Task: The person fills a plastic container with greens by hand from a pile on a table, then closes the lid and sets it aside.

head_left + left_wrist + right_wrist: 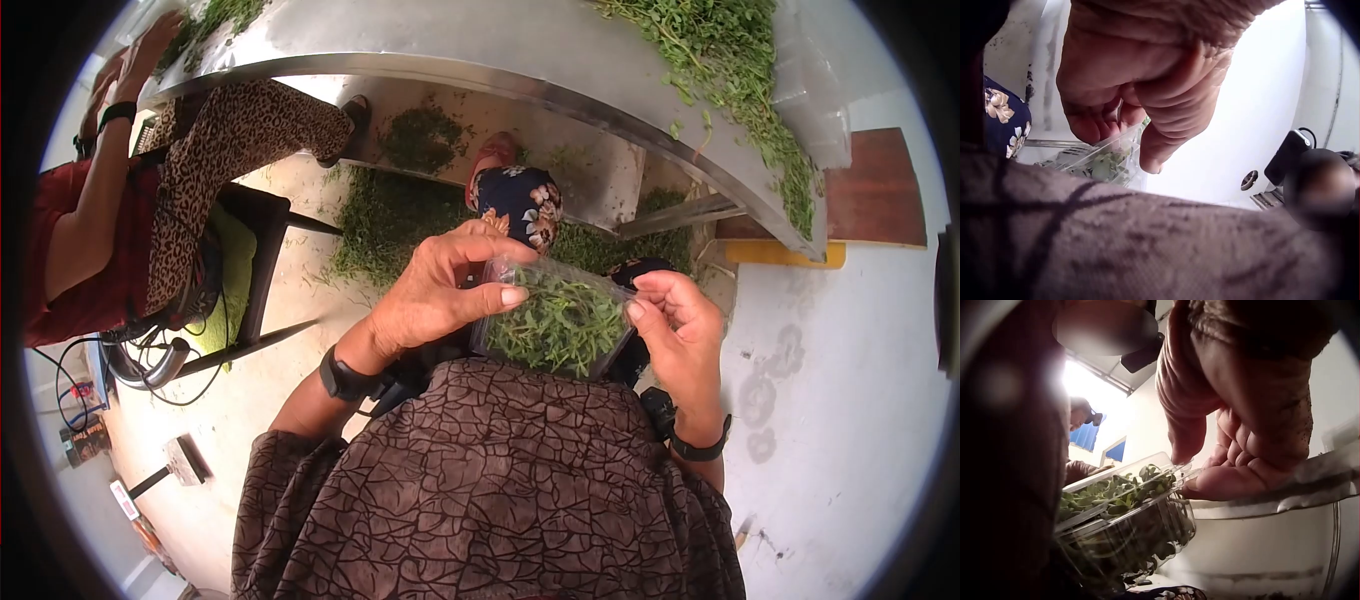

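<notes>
A clear plastic clamshell box (490, 345) packed with green leafy sprigs (560, 325) is held over the lap, in front of the patterned top. My left hand (435, 290) grips its left side, thumb lying over the upper face and fingers at the far edge. At the right corner, my right hand (685, 330) pinches the rim between thumb and fingers. From the right wrist view, the box (1147, 519) is tilted, its lid low over the leaves and the right fingertips at the rim corner. The left wrist view shows the left thumb and fingers around the box wall (1119, 150).
A metal table (450, 50) curves across the front, with a heap of greens (715, 60) and clear plastic boxes (810, 90) at its right. More greens (390, 220) cover the floor below. Another person (100, 220) sits at the left; a brush (180, 462) lies behind.
</notes>
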A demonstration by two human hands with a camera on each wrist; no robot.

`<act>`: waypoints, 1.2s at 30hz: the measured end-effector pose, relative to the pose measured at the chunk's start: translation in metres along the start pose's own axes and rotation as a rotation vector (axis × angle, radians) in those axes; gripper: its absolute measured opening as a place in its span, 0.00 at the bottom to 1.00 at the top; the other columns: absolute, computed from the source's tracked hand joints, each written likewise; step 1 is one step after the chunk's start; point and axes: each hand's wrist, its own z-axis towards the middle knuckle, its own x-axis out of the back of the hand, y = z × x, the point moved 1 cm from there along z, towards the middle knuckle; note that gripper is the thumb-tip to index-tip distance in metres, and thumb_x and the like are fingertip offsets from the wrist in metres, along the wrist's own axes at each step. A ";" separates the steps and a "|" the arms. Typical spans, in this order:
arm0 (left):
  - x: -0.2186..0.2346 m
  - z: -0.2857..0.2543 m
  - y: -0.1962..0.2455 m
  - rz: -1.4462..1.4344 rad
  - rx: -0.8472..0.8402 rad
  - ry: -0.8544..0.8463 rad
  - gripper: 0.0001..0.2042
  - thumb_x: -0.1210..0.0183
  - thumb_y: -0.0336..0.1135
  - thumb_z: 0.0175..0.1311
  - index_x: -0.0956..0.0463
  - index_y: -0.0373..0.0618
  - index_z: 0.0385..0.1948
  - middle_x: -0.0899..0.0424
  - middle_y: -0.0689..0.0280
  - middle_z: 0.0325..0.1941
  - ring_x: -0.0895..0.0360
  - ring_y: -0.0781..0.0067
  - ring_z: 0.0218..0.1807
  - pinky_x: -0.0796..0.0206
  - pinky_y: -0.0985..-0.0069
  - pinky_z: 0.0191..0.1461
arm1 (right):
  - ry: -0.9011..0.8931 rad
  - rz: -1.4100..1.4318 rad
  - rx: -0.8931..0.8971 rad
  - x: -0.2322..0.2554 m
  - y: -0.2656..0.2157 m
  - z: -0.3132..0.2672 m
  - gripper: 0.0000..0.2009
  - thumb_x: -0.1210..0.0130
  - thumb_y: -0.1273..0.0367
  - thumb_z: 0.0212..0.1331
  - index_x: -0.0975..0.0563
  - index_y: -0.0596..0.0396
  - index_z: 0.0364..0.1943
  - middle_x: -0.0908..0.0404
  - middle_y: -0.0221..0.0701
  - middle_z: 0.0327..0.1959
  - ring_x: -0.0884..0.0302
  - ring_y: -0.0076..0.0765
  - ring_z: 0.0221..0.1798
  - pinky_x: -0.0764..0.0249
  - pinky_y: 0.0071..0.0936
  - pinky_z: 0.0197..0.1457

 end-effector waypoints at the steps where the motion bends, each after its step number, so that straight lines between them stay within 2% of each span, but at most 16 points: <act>1: 0.000 -0.001 0.000 -0.001 0.002 0.002 0.17 0.35 0.34 0.51 0.22 0.42 0.43 0.28 0.70 0.37 0.34 0.79 0.41 0.42 0.80 0.48 | 0.021 0.098 -0.082 0.000 -0.002 -0.002 0.05 0.43 0.76 0.52 0.25 0.63 0.33 0.23 0.28 0.25 0.29 0.18 0.27 0.31 0.18 0.32; 4: -0.001 -0.003 -0.002 -0.041 -0.055 -0.016 0.17 0.35 0.33 0.50 0.22 0.43 0.43 0.27 0.70 0.37 0.34 0.79 0.41 0.42 0.79 0.47 | -0.048 0.037 -0.131 0.007 -0.003 -0.005 0.05 0.43 0.75 0.53 0.25 0.62 0.32 0.23 0.26 0.25 0.30 0.16 0.27 0.32 0.17 0.32; 6: -0.002 -0.003 -0.002 -0.076 -0.103 -0.033 0.17 0.35 0.33 0.49 0.22 0.43 0.44 0.27 0.70 0.37 0.34 0.78 0.40 0.43 0.79 0.47 | -0.064 0.027 -0.102 0.009 0.001 -0.008 0.05 0.43 0.75 0.52 0.25 0.62 0.33 0.23 0.27 0.25 0.30 0.16 0.26 0.32 0.17 0.31; 13: 0.002 -0.005 0.007 -0.105 -0.057 -0.066 0.16 0.37 0.33 0.53 0.22 0.42 0.44 0.27 0.70 0.37 0.34 0.79 0.39 0.42 0.80 0.46 | -0.066 -0.080 0.029 0.012 -0.001 -0.011 0.05 0.44 0.77 0.51 0.25 0.63 0.32 0.23 0.30 0.24 0.29 0.20 0.26 0.32 0.18 0.31; 15: 0.002 -0.007 0.004 -0.125 -0.013 -0.024 0.13 0.41 0.31 0.57 0.23 0.41 0.43 0.27 0.69 0.36 0.33 0.81 0.37 0.41 0.82 0.42 | -0.056 -0.086 0.039 0.011 0.000 -0.011 0.05 0.45 0.77 0.51 0.24 0.63 0.32 0.23 0.30 0.25 0.28 0.21 0.26 0.32 0.18 0.31; 22: -0.003 -0.008 0.005 -0.168 -0.037 0.041 0.09 0.43 0.28 0.59 0.23 0.39 0.40 0.27 0.69 0.35 0.31 0.83 0.35 0.38 0.83 0.39 | -0.041 -0.144 0.130 0.010 -0.006 -0.012 0.04 0.46 0.79 0.51 0.25 0.63 0.32 0.22 0.32 0.27 0.26 0.23 0.26 0.30 0.19 0.31; 32: 0.001 -0.008 0.009 0.118 -0.135 0.054 0.05 0.42 0.28 0.57 0.23 0.42 0.35 0.27 0.69 0.32 0.31 0.81 0.34 0.38 0.82 0.37 | -0.048 -0.157 0.122 0.009 -0.010 -0.013 0.03 0.45 0.79 0.49 0.25 0.63 0.29 0.22 0.33 0.24 0.23 0.25 0.26 0.29 0.19 0.29; 36: 0.001 -0.007 0.011 0.215 -0.163 0.060 0.05 0.42 0.28 0.56 0.24 0.42 0.33 0.27 0.69 0.29 0.30 0.80 0.32 0.38 0.82 0.36 | -0.051 -0.196 0.172 0.009 -0.010 -0.013 0.04 0.44 0.79 0.47 0.26 0.62 0.28 0.23 0.34 0.23 0.23 0.27 0.24 0.29 0.19 0.27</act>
